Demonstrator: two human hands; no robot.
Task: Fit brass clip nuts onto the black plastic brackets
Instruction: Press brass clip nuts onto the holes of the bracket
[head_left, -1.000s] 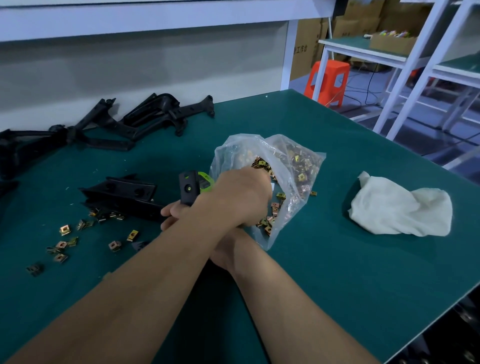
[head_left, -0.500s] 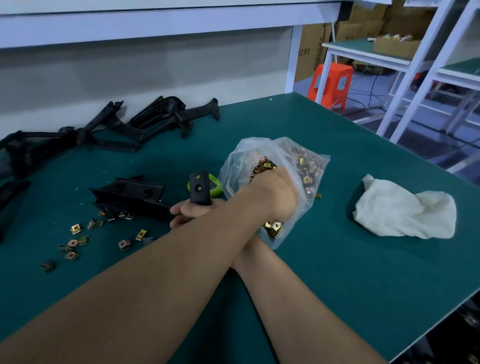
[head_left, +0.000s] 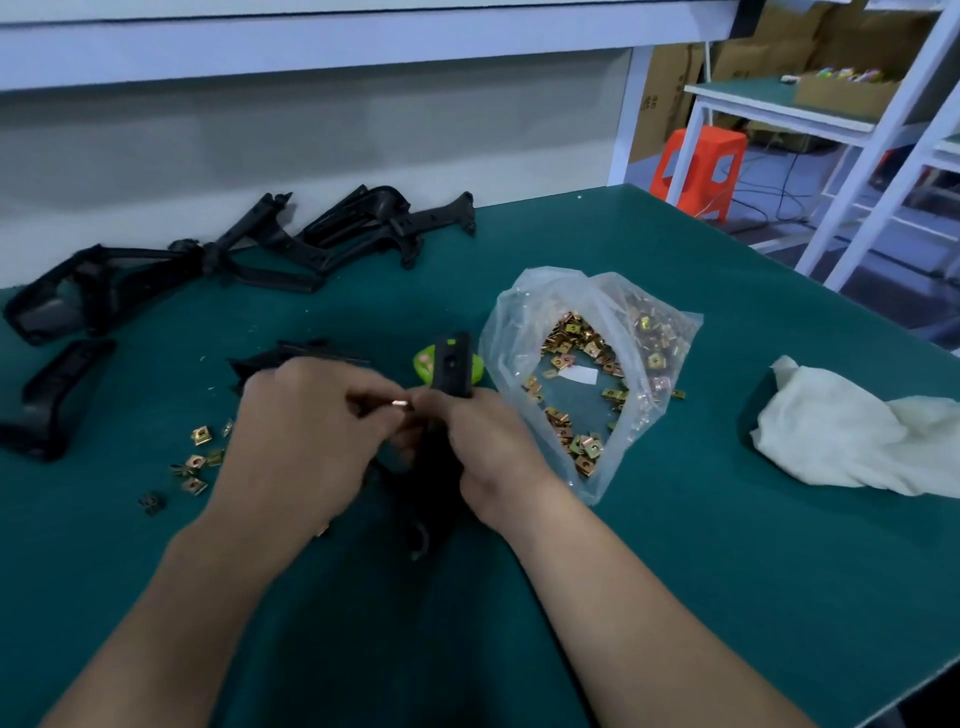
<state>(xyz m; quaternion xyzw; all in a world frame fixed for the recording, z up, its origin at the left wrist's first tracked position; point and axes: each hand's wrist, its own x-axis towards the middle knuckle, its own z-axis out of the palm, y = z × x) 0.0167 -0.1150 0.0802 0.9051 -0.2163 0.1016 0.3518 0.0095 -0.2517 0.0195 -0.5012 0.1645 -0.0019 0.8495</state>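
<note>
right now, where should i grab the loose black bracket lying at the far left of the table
Probably across the narrow middle of the loose bracket, coming from above, with fingers on its two long sides. It lies flat on the table, long and slim, with bare mat along both sides, while its far end sits close to the bracket pile.

Dim, bluish light; soft blur; edges bowed

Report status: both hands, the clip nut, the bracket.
Left hand pinches a brass clip nut; right hand grips the black bracket. Nut close beside the bracket, not visibly seated. Open bag of nuts lies just right of the hands.
</note>
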